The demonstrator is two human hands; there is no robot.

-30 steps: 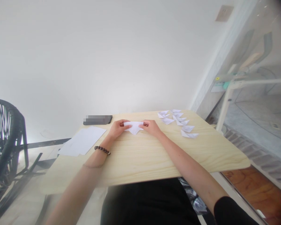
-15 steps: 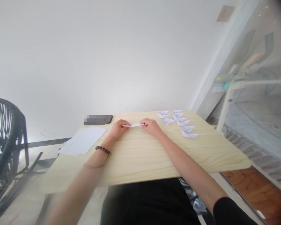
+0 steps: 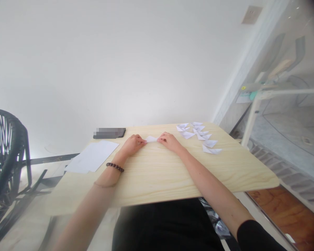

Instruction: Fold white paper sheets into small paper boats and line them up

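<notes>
A small folded white paper [image 3: 151, 139] is stretched between my two hands above the middle of the wooden table. My left hand [image 3: 133, 144], with a dark beaded bracelet [image 3: 115, 166] on its wrist, pinches the paper's left end. At the other end, my right hand [image 3: 169, 142] grips it between thumb and fingers. The paper has a low peak in its middle and narrow ends. To the right of my right hand, several folded paper boats [image 3: 199, 133] stand in a loose group.
White paper sheets [image 3: 92, 157] lie on the table's left side. Behind them is a dark, flat object [image 3: 109, 132], partly blurred out. A woven chair [image 3: 9, 157] stands at the left, a white metal frame [image 3: 252, 118] at the right. The wall rises behind the table [image 3: 157, 184].
The paper between my hands has gone from a narrow flat strip to a shape with a raised middle. Both hands have shifted slightly at its ends.
</notes>
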